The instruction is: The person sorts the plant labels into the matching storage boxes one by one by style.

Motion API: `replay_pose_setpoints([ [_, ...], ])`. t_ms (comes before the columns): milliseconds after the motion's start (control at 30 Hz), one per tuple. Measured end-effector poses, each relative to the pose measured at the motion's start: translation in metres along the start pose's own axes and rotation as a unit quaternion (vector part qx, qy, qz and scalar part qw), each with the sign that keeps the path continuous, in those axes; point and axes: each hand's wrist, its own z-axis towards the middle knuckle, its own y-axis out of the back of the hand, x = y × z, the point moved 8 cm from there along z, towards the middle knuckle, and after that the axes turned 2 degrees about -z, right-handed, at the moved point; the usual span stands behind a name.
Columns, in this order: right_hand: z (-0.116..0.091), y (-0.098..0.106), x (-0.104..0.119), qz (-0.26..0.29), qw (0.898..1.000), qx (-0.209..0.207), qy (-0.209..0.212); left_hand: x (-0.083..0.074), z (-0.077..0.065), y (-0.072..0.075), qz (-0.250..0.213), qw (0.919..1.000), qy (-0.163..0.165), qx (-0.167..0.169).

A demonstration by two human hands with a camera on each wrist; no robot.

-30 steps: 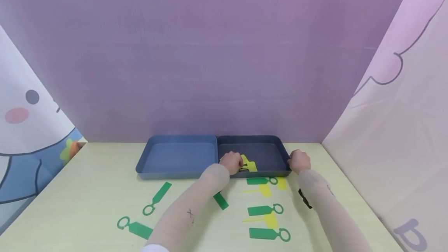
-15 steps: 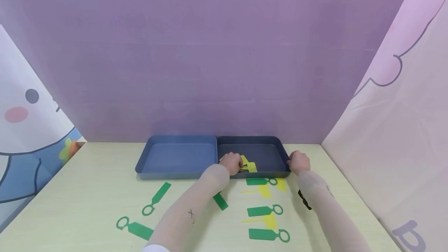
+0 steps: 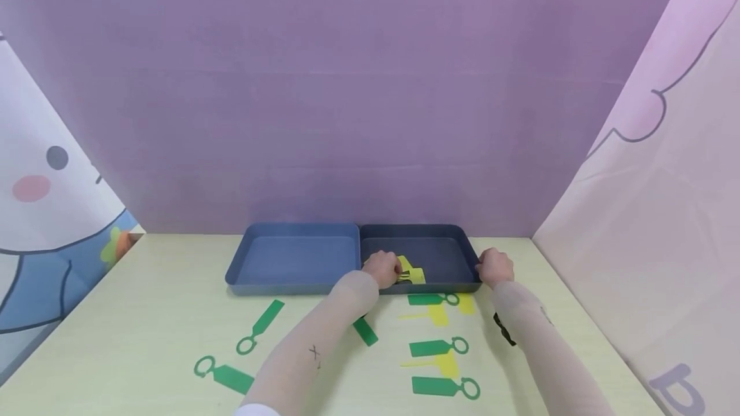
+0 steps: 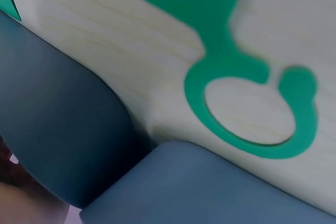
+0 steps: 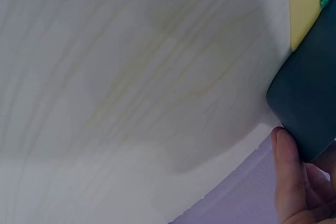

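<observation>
My left hand (image 3: 382, 269) reaches into the front left part of the dark tray (image 3: 436, 252), fingers curled down at several yellow tags (image 3: 416, 275). Its fingertips seem to pinch the edge of one yellow tag; the thumb is hidden. In the left wrist view, only a bit of the left hand (image 4: 23, 203) shows behind the tray walls. My right hand (image 3: 495, 267) grips the right wall of the dark tray. The right wrist view shows a finger (image 5: 289, 174) lying along the outside of that tray wall (image 5: 307, 87), others curling beyond it.
A blue tray (image 3: 300, 259) abuts the dark one on the left. Green ring-ended tags (image 3: 430, 347) and yellow tags (image 3: 438, 315) lie on the table before the dark tray. More green tags (image 3: 266, 318) are farther left. A purple cloth (image 3: 347, 114) hangs behind.
The yellow tags at the left fingertips have shifted slightly. Both arms and the trays stay in place.
</observation>
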Motion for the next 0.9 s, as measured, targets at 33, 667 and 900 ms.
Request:
replay_pose_setpoints([
  [33, 0.0, 0.0, 0.0, 0.0, 1.0, -0.001, 0.001, -0.001, 0.0, 0.0, -0.002, 1.0, -0.002, -0.001],
  [667, -0.001, 0.001, 0.001, -0.004, 1.0, 0.005, 0.019, -0.026, -0.023, 0.017, -0.015, 0.9969, -0.077, 0.002],
  [900, -0.002, 0.001, 0.0, -0.003, 1.0, 0.003, 0.019, -0.031, -0.037, 0.022, -0.028, 0.9956, -0.089, 0.005],
])
